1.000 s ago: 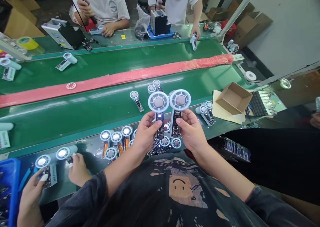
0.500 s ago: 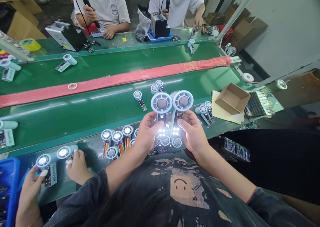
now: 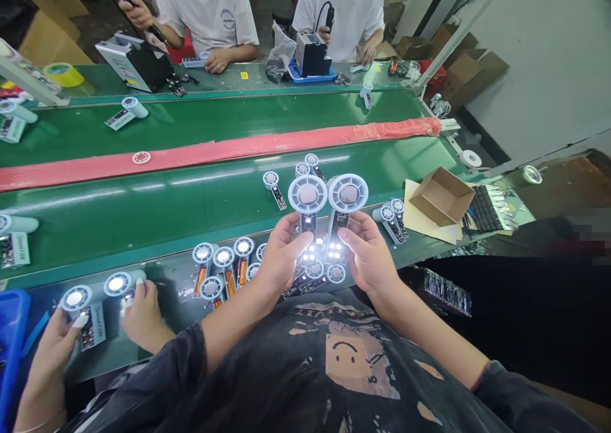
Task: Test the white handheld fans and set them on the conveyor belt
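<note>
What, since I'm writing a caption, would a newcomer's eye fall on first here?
Probably the bright lights low on two round-headed devices, held centrally, one in the left hand, one in the right hand. Beyond, a long red strip crosses the green surface. At lower left, another person's hands are at units with bright white centres.

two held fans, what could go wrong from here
Left fan and right fan, heads side by side, might knock together. Their bare boards, partly covered by the left hand and right hand, could get smudged. A slip might drop either onto the bench fans below.
</note>
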`<state>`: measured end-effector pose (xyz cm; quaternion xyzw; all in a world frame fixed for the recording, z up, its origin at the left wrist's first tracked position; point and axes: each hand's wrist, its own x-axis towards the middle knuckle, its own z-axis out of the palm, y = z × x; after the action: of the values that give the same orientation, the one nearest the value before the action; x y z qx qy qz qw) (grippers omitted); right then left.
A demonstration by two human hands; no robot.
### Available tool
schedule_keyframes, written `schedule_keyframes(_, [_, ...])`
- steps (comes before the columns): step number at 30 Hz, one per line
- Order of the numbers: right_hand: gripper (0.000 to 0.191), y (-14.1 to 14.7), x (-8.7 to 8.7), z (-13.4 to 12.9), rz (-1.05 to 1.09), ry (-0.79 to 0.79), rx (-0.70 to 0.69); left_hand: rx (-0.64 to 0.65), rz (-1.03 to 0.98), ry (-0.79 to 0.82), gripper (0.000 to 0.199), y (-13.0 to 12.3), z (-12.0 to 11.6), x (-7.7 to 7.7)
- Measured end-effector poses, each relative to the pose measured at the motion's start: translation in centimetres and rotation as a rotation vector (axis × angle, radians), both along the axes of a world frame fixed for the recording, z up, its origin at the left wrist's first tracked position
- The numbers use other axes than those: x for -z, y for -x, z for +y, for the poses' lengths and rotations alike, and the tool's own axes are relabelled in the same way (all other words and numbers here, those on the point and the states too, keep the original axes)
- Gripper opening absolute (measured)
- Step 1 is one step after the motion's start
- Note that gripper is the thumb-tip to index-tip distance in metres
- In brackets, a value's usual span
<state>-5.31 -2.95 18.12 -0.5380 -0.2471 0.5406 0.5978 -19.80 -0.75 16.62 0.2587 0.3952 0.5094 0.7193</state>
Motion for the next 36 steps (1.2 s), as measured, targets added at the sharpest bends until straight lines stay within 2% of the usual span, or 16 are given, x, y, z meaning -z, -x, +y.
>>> schedule_keyframes(9, [0.039, 0.0, 0.4, -0.2, 0.015, -0.004, 0.004, -0.044, -0.024, 0.016, 0.041, 0.0, -0.1, 0.7])
schedule_keyframes(17, [0.039, -0.3, 0.5, -0.3, -0.006, -0.020, -0.026, 0.023, 0.016, -0.031, 0.050, 0.4, -0.4, 0.8])
schedule_keyframes(23, [0.040, -0.4, 0.3, -0.4, -0.012, -0.021, -0.051, 0.053, 0.027, -0.050, 0.048, 0.4, -0.7, 0.6])
schedule_keyframes(28, [0.040, -0.4, 0.3, -0.5, -0.001, -0.015, -0.051, 0.036, 0.019, -0.043, 0.045, 0.3, -0.7, 0.6])
schedule_keyframes(36, [0.039, 0.0, 0.2, -0.5, -0.009, -0.032, -0.063, 0.021, 0.015, -0.053, 0.051, 0.6, -1.2, 0.7])
